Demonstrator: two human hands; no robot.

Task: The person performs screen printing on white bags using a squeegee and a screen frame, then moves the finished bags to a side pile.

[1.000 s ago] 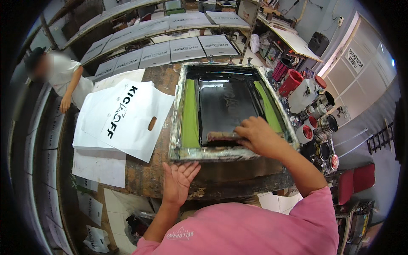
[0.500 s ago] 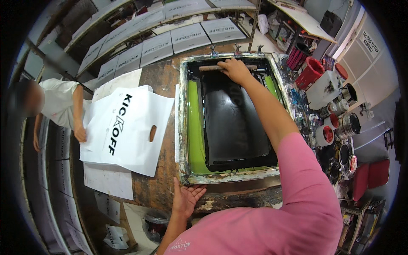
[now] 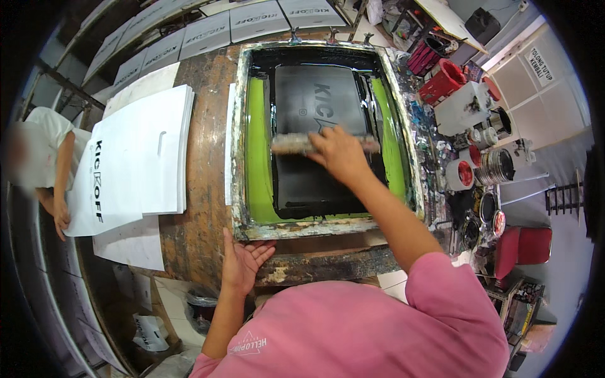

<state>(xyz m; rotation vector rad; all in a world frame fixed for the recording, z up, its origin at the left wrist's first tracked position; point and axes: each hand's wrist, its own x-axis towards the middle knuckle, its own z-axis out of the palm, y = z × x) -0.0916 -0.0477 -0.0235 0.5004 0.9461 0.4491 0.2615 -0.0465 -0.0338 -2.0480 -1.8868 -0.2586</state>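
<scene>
My right hand (image 3: pixel 340 154) is closed over the wooden squeegee (image 3: pixel 290 144), a little blurred, about midway along a screen-printing frame (image 3: pixel 315 228). Black ink (image 3: pixel 321 192) covers the middle of the mesh, with bright green strips (image 3: pixel 259 157) on both sides. Behind the squeegee, dark lettering shows through the mesh. My left hand (image 3: pixel 244 263) is palm up with its fingers spread, at the near left corner of the frame. Its fingertips lie by the frame's lower edge, and I cannot tell if they touch it.
Left of the frame lies a stack of white printed bags (image 3: pixel 135 145); a co-worker's hand (image 3: pixel 61 217) holds the top one's edge. Ink pots and cans (image 3: pixel 495 165) crowd the right side. Metal hinge clamps (image 3: pixel 332 36) stand at the far edge. Racks of printed bags (image 3: pixel 205 36) stand behind.
My right hand has drawn the squeegee from the frame's far end toward me to the middle. The co-worker has moved the top bag leftward. My left hand stays at the frame's corner.
</scene>
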